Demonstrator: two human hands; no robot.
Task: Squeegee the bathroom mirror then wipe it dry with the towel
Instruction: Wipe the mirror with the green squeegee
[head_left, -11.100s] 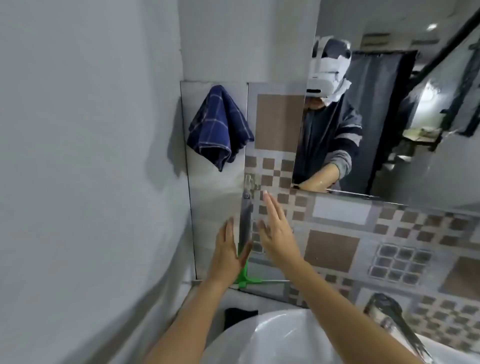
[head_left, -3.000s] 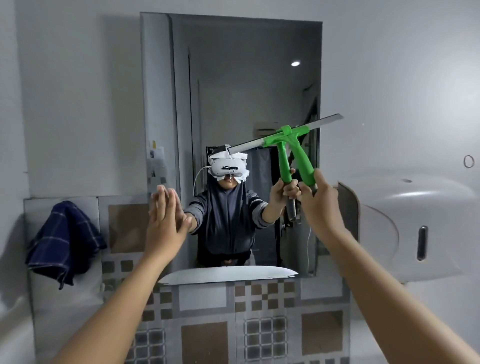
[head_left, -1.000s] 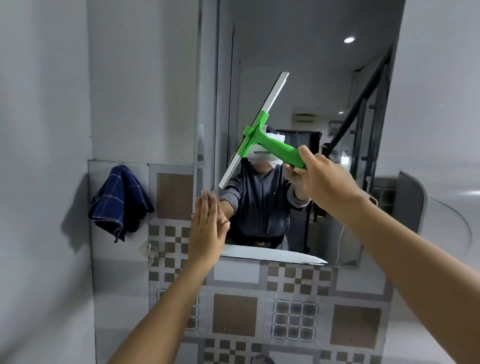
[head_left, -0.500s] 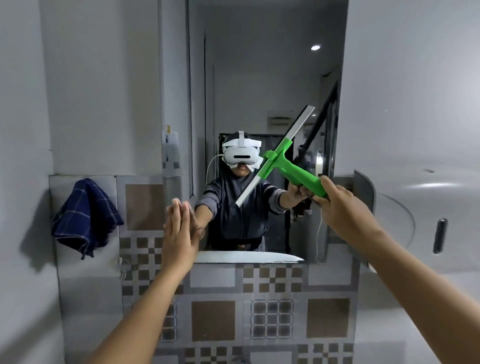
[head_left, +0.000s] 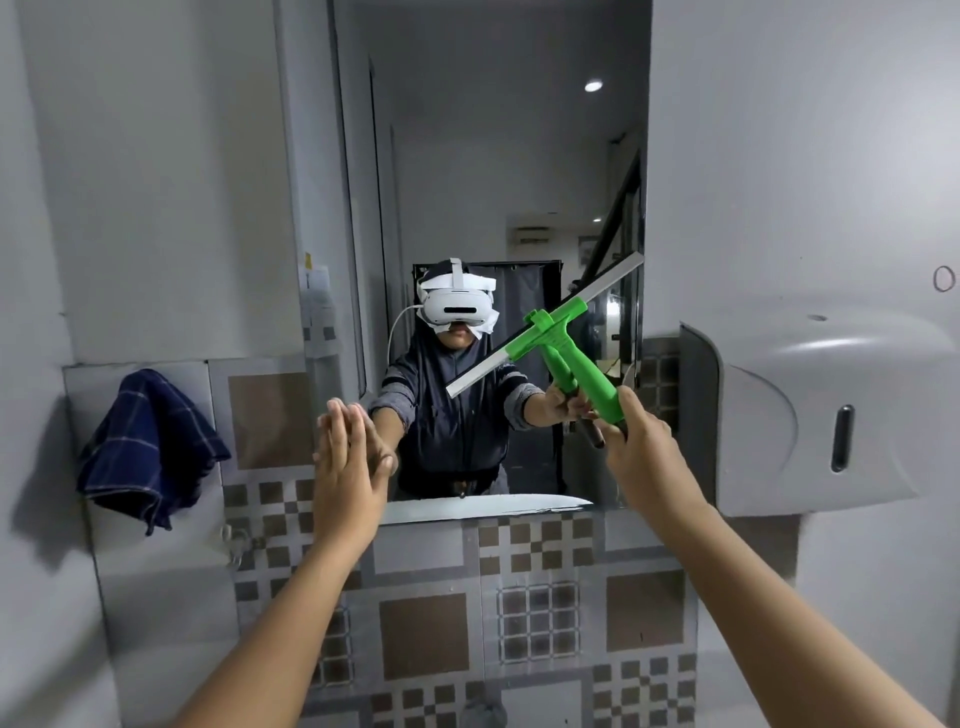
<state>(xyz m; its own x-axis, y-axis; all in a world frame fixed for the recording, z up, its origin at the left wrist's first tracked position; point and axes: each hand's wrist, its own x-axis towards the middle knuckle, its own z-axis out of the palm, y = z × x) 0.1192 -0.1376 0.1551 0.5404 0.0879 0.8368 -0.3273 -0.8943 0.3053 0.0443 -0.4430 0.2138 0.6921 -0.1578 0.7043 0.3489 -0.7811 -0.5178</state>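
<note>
My right hand (head_left: 641, 447) is clenched round the lower end of the green handle of the squeegee (head_left: 558, 338), which sits at about three o'clock on the mirror (head_left: 493, 156), its blade slanting from eight o'clock up to two o'clock. Whether the rubber edge touches the glass I cannot tell from this angle. My left hand (head_left: 348, 467) is released, fingers straight and together, palm laid flat on the glass near the mirror's seven o'clock corner, holding nothing. I judge the squeegee light and rigid, a plastic grip with a stiff metal rail, so the hold low on the handle suits it: it gives leverage to lay the whole blade even against the glass. The glass itself is hard, smooth and breakable, so I would press steadily rather than hard. The towel (head_left: 150, 447), dark blue with a pale check, hangs limp against the tiled wall at nine o'clock from the mirror, well apart from both hands; it looks soft and floppy, best gathered in a loose bunch when drying comes. A grey dispenser (head_left: 810, 410) sits on the wall at three o'clock, just beside the mirror's edge.
</note>
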